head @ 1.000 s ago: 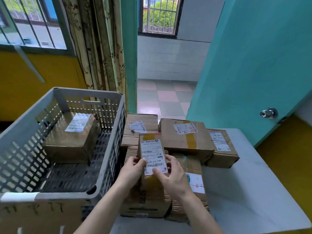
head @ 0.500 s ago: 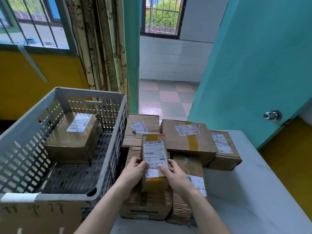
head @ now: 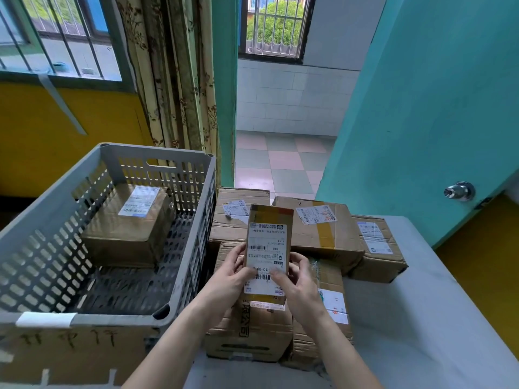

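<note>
I hold a narrow cardboard parcel (head: 268,242) with a white shipping label and yellow tape, lifted above a pile of boxes. My left hand (head: 230,279) grips its left edge, thumb on the label. My right hand (head: 299,284) grips its right edge, thumb across the barcode. Below it lie several cardboard parcels: a large one (head: 317,231) with yellow tape, one behind on the left (head: 236,217), one at the right (head: 376,245), and two under my hands (head: 252,332).
A grey perforated plastic crate (head: 193,248) stands at the left with one labelled box (head: 129,223) inside. The parcels sit on a pale table (head: 421,318). A teal door (head: 421,122) with a metal knob (head: 459,191) stands open at the right; curtains hang behind the crate.
Both hands have raised the narrow parcel a little and tilted its label more toward me. The other boxes and the crate have not moved.
</note>
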Demonstrator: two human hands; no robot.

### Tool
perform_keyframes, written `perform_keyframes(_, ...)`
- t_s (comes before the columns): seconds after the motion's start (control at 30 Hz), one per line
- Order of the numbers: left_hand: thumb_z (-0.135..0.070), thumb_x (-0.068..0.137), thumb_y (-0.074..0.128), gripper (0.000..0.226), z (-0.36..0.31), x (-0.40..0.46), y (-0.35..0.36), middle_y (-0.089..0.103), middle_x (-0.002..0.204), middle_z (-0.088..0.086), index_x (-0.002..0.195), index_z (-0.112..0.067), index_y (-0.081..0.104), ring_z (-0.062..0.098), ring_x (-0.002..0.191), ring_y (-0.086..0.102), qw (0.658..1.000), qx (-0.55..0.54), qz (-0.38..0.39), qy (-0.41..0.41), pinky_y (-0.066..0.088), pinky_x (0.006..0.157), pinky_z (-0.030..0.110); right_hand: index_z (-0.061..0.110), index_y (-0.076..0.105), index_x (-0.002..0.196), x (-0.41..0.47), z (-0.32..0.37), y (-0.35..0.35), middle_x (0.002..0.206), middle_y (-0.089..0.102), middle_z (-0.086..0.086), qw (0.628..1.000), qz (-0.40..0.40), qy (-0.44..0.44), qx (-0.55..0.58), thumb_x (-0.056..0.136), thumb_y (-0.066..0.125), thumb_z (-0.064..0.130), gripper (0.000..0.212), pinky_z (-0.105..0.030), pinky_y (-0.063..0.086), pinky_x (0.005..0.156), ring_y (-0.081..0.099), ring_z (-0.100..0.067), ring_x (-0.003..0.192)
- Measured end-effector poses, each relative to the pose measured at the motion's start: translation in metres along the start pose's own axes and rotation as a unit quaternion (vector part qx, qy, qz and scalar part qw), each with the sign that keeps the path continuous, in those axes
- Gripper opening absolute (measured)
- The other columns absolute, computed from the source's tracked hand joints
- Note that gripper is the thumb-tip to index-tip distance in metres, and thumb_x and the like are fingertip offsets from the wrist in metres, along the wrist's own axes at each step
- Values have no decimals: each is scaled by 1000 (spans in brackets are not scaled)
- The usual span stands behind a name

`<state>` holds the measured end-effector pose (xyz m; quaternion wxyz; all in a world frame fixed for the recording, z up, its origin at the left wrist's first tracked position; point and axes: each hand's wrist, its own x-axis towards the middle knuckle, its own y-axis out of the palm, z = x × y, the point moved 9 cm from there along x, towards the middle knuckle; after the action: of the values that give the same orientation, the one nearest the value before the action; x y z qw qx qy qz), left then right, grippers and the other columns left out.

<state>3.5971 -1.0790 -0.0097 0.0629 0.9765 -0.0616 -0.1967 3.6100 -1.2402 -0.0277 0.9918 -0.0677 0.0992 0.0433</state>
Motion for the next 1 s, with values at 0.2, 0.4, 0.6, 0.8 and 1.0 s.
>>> perform_keyframes(0.2,-3,96,45,66,-5,3,-3,74,120,-12,148,-43,38,20,119,66,998,37,-41,-1,46,111,52,51,41,124,-8,11,4,130,61,11,999,0,-40,9,84,76,48,53,-40,61,94,66,-17,118)
perform_keyframes(0.4,8,87,39,78,1,3,-3,77,113,-7,148,-41,41,24,113,69,998,31,-55,-10,54,101,55,50,37,127,-19,17,8,129,56,17,998,7,-57,-9,92,74,39,52,-29,61,86,63,-12,117)
perform_keyframes(0.6,15,83,36,82,-4,0,-3,77,111,-2,147,-36,43,25,103,73,998,15,-59,-15,61,88,47,45,37,127,-24,20,9,129,57,13,999,10,-53,2,93,74,31,51,-22,59,78,63,-11,116)
perform_keyframes(0.8,14,85,36,80,-8,-3,-4,75,116,0,148,-36,40,24,105,72,998,17,-55,-11,60,92,50,44,37,128,-23,20,12,131,57,11,998,16,-54,-2,92,75,33,53,-22,59,77,62,-10,117)
perform_keyframes(1.0,-25,92,66,61,-15,-4,-2,75,118,-2,146,-37,41,20,105,74,1000,27,-12,6,59,96,48,38,40,134,-18,18,6,130,57,12,999,14,-46,23,84,77,48,63,-33,62,89,62,-19,122)
